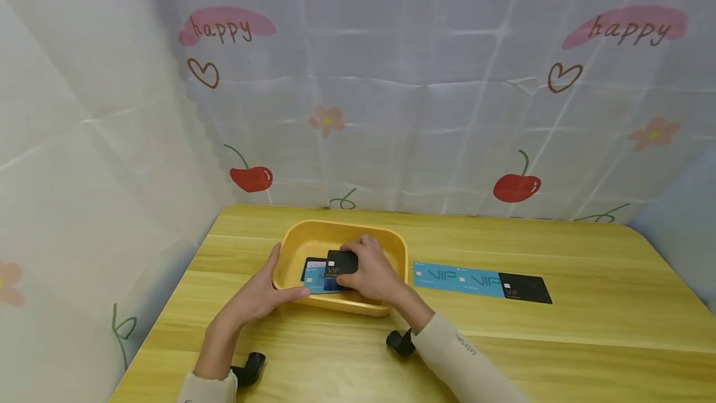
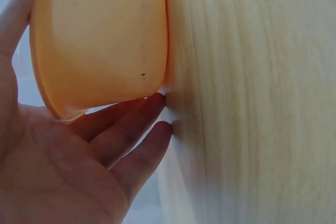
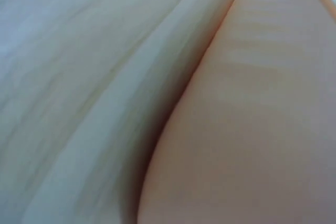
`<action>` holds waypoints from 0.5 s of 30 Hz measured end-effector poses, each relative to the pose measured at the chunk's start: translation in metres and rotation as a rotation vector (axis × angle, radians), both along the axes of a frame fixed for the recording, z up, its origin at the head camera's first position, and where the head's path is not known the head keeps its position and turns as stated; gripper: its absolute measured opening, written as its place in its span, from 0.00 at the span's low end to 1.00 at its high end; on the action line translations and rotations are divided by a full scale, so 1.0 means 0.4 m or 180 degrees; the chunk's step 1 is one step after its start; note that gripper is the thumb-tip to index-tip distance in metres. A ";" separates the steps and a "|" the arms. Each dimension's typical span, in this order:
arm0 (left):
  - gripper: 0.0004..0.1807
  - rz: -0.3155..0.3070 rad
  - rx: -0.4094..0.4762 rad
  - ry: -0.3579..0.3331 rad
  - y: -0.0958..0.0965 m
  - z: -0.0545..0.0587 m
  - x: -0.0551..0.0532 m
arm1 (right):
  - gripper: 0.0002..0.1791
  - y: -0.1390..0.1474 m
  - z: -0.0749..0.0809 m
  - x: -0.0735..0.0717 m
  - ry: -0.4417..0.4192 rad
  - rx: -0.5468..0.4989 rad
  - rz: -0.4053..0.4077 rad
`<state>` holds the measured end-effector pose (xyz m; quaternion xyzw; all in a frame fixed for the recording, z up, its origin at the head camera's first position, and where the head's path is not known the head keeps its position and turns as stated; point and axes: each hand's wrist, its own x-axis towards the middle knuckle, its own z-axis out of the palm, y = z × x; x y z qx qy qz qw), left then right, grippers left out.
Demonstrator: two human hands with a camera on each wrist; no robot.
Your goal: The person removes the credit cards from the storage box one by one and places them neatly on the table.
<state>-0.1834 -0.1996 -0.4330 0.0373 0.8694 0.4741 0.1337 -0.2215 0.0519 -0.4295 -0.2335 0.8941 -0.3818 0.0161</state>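
Observation:
A yellow plastic basin stands on the table, with several cards inside, among them a blue card. My right hand reaches into it and pinches a black VIP card between thumb and fingers, over the other cards. My left hand holds the basin's left end, thumb at the front rim. In the left wrist view, the left hand's fingers wrap around the end of the basin. The right wrist view is mostly filled by the basin's outer wall; the right hand's grip is hidden there.
Right of the basin, two blue VIP cards and a black card lie in a row on the wooden table. Black wrist devices show by both forearms. A printed curtain hangs behind the table.

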 end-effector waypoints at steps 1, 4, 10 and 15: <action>0.65 0.0001 -0.0013 -0.0002 0.000 0.000 0.000 | 0.28 0.003 0.003 0.003 0.0018 -0.0018 0.0011; 0.65 0.0004 -0.0034 0.0000 0.001 0.000 -0.001 | 0.28 0.012 0.013 0.013 0.0083 -0.0074 0.0042; 0.66 0.0001 -0.0050 0.0024 0.002 0.001 0.001 | 0.27 0.046 0.039 0.038 0.0218 -0.0187 0.0042; 0.65 -0.0016 -0.0064 0.0039 0.002 0.000 0.002 | 0.27 0.087 0.048 0.056 0.0326 -0.0228 -0.0009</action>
